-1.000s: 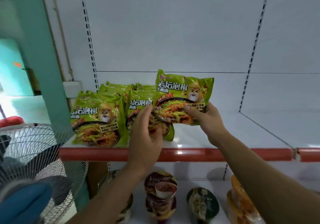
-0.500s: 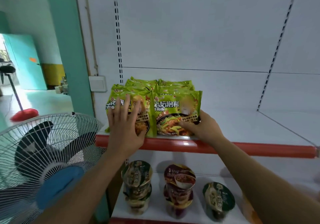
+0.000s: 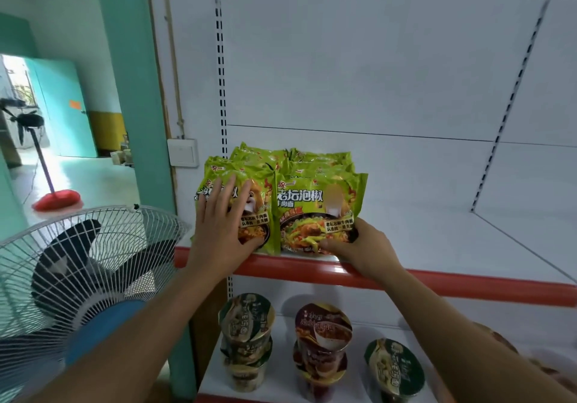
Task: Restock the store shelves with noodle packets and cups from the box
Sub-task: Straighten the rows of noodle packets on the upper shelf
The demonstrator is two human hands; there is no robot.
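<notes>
Pressing left hand (image 3: 218, 234), fingers straight and spread, flat on front-left packet (image 3: 259, 221). Pinching front-right packet (image 3: 315, 206) by its lower corner in curled right hand (image 3: 365, 249). Both upright, shelf lip (image 3: 437, 285) just under the fingers. Likely squaring the row. Next: release gently, no toppling, fetch more.

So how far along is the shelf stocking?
Done: green noodle packets stand in two rows on the upper shelf; noodle cups sit on the lower shelf. In hand: the left hand presses the left front packet, the right hand grips the right front packet. Left: filling the bare shelf rightward; the box is unseen.
</notes>
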